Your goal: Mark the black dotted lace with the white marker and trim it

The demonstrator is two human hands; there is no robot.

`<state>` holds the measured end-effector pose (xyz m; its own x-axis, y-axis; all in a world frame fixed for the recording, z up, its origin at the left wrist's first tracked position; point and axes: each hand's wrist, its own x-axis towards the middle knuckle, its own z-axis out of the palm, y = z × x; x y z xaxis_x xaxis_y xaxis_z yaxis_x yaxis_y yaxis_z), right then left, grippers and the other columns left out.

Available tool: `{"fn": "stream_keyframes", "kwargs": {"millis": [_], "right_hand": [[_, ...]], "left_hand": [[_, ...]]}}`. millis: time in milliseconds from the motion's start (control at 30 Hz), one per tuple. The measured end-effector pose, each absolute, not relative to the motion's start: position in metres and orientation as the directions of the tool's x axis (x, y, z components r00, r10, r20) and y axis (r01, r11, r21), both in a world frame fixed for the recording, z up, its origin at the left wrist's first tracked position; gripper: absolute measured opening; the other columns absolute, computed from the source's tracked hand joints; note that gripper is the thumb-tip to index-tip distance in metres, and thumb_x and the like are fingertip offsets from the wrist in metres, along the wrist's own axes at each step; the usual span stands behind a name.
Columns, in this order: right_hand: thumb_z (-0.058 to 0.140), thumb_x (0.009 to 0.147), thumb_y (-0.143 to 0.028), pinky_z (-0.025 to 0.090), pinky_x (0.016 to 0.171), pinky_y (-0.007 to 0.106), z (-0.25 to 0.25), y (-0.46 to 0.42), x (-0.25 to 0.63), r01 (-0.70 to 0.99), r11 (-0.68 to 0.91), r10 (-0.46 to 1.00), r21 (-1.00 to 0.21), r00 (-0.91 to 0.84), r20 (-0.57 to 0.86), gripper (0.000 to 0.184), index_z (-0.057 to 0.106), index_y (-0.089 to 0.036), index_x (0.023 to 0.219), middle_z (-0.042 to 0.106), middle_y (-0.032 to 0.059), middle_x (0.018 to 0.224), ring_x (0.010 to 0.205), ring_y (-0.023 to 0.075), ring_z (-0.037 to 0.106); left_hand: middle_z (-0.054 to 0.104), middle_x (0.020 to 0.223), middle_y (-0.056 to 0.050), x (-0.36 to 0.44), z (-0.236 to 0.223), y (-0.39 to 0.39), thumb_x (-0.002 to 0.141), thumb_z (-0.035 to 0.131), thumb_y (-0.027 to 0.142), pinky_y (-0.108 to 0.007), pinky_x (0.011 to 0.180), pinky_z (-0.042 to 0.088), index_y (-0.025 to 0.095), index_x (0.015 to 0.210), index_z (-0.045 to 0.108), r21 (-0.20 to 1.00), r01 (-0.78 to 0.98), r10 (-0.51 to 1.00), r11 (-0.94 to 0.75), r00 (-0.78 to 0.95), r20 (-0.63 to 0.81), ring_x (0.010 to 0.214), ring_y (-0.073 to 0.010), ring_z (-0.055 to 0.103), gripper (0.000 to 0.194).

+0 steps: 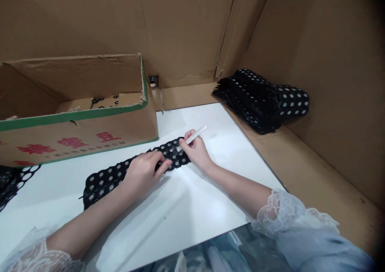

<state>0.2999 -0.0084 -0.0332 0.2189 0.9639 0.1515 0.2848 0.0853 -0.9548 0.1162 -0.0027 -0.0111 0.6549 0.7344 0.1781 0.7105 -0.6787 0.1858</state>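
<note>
A long black strip with rows of pale round dots (104,179) lies slantwise on the white board. My left hand (144,167) rests over its middle, fingers bent and pressing it down, with thumb and forefinger close together at the near edge. At the strip's right end my right hand (195,148) grips a slim white pen-like stick (197,133). The stick's lower tip is at the strip's dotted face, and its other end points up to the right. What kind of stick it is, I cannot make out.
A cardboard box with green edging and red lettering (87,137) stands at the left, scraps of black netting inside. More black netting (18,183) lies at the far left. A stack of black dotted strips (258,99) sits back right, beside cardboard walls (186,31). The white board (210,208) has a near edge.
</note>
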Motion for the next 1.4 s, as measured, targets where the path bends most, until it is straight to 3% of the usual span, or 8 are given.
{"fn": "stream_keyframes", "kwargs": {"millis": [200, 400, 467, 533, 700, 867, 967, 1400], "right_hand": [[0.046, 0.076, -0.04, 0.032, 0.054, 0.023, -0.028, -0.005, 0.308, 0.416, 0.157, 0.961, -0.896, 0.143, 0.235, 0.021, 0.04, -0.021, 0.073, 0.042, -0.0056, 0.058, 0.052, 0.01, 0.041], [0.046, 0.076, -0.037, 0.036, 0.057, 0.024, -0.033, -0.001, 0.314, 0.475, 0.2, 0.959, -0.857, 0.086, 0.271, 0.018, 0.046, -0.02, 0.073, 0.05, -0.0033, 0.062, 0.055, 0.0105, 0.046], [0.048, 0.075, -0.037, 0.036, 0.055, 0.023, -0.035, -0.001, 0.314, 0.476, 0.204, 0.962, -0.855, 0.064, 0.265, 0.019, 0.044, -0.02, 0.069, 0.05, -0.0037, 0.061, 0.054, 0.0104, 0.046], [0.049, 0.075, -0.036, 0.037, 0.057, 0.024, -0.036, 0.0, 0.313, 0.482, 0.232, 0.958, -0.845, 0.038, 0.284, 0.02, 0.042, -0.02, 0.068, 0.05, -0.0032, 0.062, 0.057, 0.011, 0.048], [0.052, 0.072, -0.029, 0.037, 0.077, 0.029, -0.034, 0.002, 0.314, 0.52, 0.368, 0.907, -0.771, -0.019, 0.42, 0.021, 0.037, -0.019, 0.06, 0.054, 0.0023, 0.079, 0.082, 0.015, 0.049], [0.043, 0.079, -0.035, 0.033, 0.058, 0.023, -0.032, -0.001, 0.317, 0.459, 0.276, 0.96, -0.844, -0.174, 0.219, 0.025, 0.036, -0.019, 0.06, 0.041, -0.0037, 0.06, 0.06, 0.0104, 0.041], [0.039, 0.081, -0.038, 0.028, 0.053, 0.022, -0.03, -0.003, 0.317, 0.409, 0.239, 0.97, -0.881, -0.129, 0.204, 0.027, 0.034, -0.019, 0.062, 0.032, -0.0054, 0.056, 0.055, 0.009, 0.035], [0.033, 0.086, -0.035, 0.03, 0.058, 0.022, -0.031, -0.003, 0.312, 0.326, 0.333, 0.942, -0.885, -0.154, 0.298, 0.024, 0.035, -0.019, 0.069, 0.031, -0.0046, 0.061, 0.059, 0.0092, 0.035]], "left_hand": [[0.055, 0.108, -0.013, 0.129, -0.011, 0.014, 0.087, 0.03, 0.03, -0.037, 0.084, 0.04, 0.012, 0.11, 0.047, 0.294, 0.789, 0.841, -0.539, 0.524, 0.136, 0.1, -0.0247, 0.049, 0.034], [0.055, 0.09, -0.015, 0.146, -0.022, 0.017, 0.087, 0.029, 0.024, -0.038, 0.074, 0.042, 0.008, 0.106, 0.052, 0.037, 0.814, 0.803, -0.579, 0.562, 0.2, 0.088, -0.0266, 0.05, 0.034], [0.053, 0.087, -0.015, 0.147, -0.026, 0.016, 0.087, 0.029, 0.022, -0.039, 0.075, 0.041, 0.007, 0.106, 0.053, 0.023, 0.796, 0.775, -0.605, 0.583, 0.244, 0.085, -0.026, 0.049, 0.034], [0.05, 0.087, -0.013, 0.145, -0.03, 0.016, 0.087, 0.029, 0.021, -0.039, 0.077, 0.041, 0.008, 0.107, 0.052, 0.102, 0.777, 0.769, -0.622, 0.58, 0.269, 0.086, -0.0248, 0.047, 0.033], [0.05, 0.088, -0.007, 0.143, -0.03, 0.018, 0.084, 0.034, 0.022, -0.035, 0.083, 0.039, 0.016, 0.094, 0.052, 0.443, 0.682, 0.808, -0.582, 0.546, 0.222, 0.091, -0.0209, 0.046, 0.022], [0.054, 0.084, -0.001, 0.141, -0.024, 0.023, 0.083, 0.032, 0.023, -0.031, 0.08, 0.038, 0.019, 0.085, 0.048, 0.65, 0.609, 0.833, -0.455, 0.549, 0.068, 0.086, -0.0176, 0.048, 0.017], [0.053, 0.082, -0.002, 0.141, -0.025, 0.026, 0.085, 0.028, 0.027, -0.031, 0.077, 0.038, 0.019, 0.083, 0.047, 0.66, 0.61, 0.836, -0.437, 0.547, 0.047, 0.084, -0.0178, 0.049, 0.02], [0.047, 0.071, -0.002, 0.141, -0.029, 0.028, 0.088, 0.025, 0.028, -0.031, 0.069, 0.038, 0.019, 0.072, 0.038, 0.546, 0.668, 0.824, -0.506, 0.561, 0.077, 0.075, -0.0186, 0.047, 0.022]]}}
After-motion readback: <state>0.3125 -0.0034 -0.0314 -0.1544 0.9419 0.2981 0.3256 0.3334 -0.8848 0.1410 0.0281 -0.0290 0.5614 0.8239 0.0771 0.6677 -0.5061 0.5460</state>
